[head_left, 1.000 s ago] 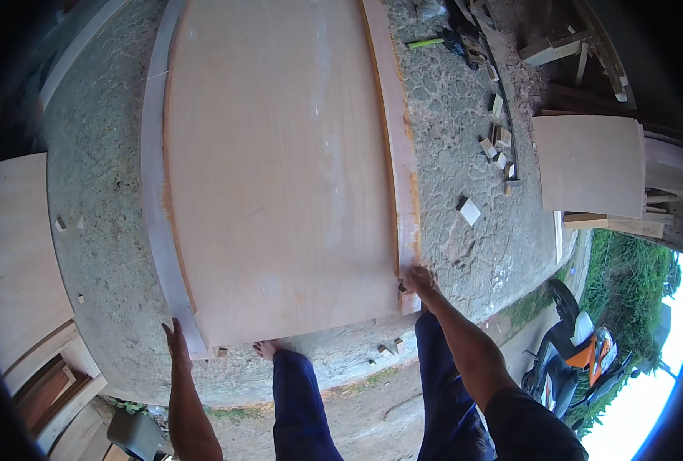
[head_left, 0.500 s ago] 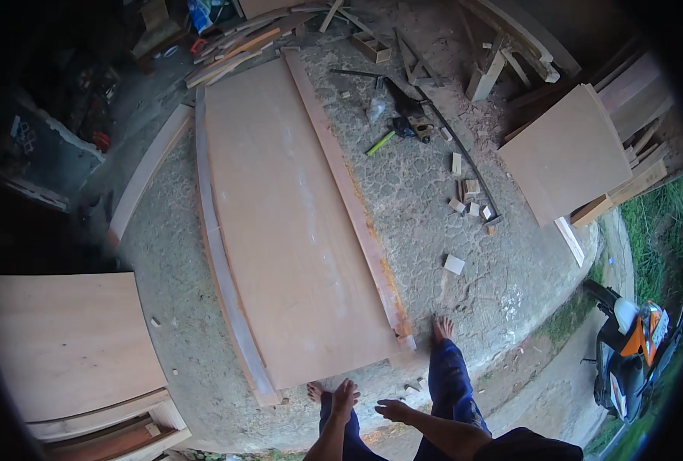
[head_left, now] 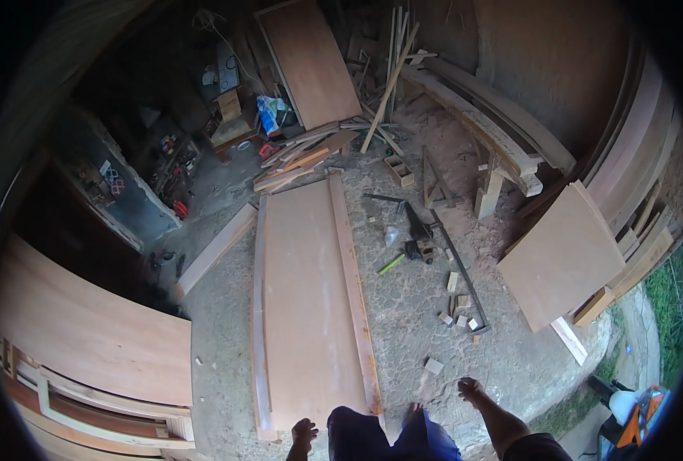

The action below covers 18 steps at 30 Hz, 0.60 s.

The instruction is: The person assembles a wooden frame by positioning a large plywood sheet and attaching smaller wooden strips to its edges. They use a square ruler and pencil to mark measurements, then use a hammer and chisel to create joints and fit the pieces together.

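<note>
A long plywood panel (head_left: 307, 253) lies on the floor in front of me. One wooden board (head_left: 261, 323) runs along its left edge and another board (head_left: 352, 292) along its right edge. My left hand (head_left: 304, 432) is low, near the panel's front left corner, with nothing in it and its fingers loosely bent. Farther right, above the bare floor, my right hand (head_left: 470, 388) is held out from my body, its fingers loosely bent and apart. A small pale wood block (head_left: 433, 366) lies just beyond it. My bent knees in blue trousers cover part of the panel's near end.
A green-handled tool (head_left: 392, 264), a hand plane (head_left: 423, 252), a bar clamp (head_left: 464, 280) and several wood blocks lie on the right. Sheets on a frame (head_left: 88, 330) stand left. Scrap wood (head_left: 303, 157) is piled behind; a plywood sheet (head_left: 564, 253) and motorcycle (head_left: 637, 419) are at right.
The view has tilted up, showing more of the workshop's back. My hands have moved apart, the right one outward to the right. My knees have come up over the panel's near end.
</note>
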### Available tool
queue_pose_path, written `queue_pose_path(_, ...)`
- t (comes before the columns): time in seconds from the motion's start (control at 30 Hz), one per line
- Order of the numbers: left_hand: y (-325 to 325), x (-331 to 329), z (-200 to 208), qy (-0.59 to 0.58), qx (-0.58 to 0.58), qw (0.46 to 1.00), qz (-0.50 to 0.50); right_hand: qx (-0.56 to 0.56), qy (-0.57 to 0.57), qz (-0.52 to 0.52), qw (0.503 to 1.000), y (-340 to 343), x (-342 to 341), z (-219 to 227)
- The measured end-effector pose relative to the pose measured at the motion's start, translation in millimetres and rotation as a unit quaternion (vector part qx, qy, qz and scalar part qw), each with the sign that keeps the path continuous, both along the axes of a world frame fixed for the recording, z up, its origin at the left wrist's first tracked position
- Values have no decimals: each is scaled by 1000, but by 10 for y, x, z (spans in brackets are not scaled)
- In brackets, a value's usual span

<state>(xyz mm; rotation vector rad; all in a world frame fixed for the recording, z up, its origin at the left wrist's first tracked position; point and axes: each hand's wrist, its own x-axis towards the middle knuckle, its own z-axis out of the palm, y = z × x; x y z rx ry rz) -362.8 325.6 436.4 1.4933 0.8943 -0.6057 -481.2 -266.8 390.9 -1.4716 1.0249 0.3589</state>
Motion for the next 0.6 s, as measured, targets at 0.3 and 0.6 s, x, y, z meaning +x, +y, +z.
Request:
queue_pose_path(0.3, -1253, -84, 95, 91, 58, 988, -110, -67, 67, -255, 962, -2066, -1036, 110)
queue_pose_path(0.6, -2360, 1579, -244, 145, 45, 980, -128, 4, 149, -119, 982, -631, 22, 88)
